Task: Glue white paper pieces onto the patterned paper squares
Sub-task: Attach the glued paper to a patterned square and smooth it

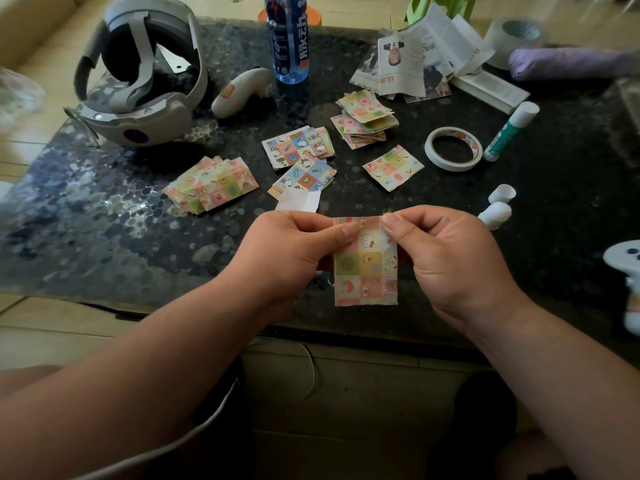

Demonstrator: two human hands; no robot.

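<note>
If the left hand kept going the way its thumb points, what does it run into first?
Most likely the right hand: the left hand points rightward across the top of the patterned square both pinch, and the right thumb sits across a narrow gap. Depth is unsure from one view.

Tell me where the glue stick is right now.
In the head view the glue stick lies on the right side of the dark table, just right of the masking tape roll and beyond the right hand.

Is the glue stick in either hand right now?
No, the glue stick lies beside the tape roll; the left hand and right hand pinch a patterned square.
</note>
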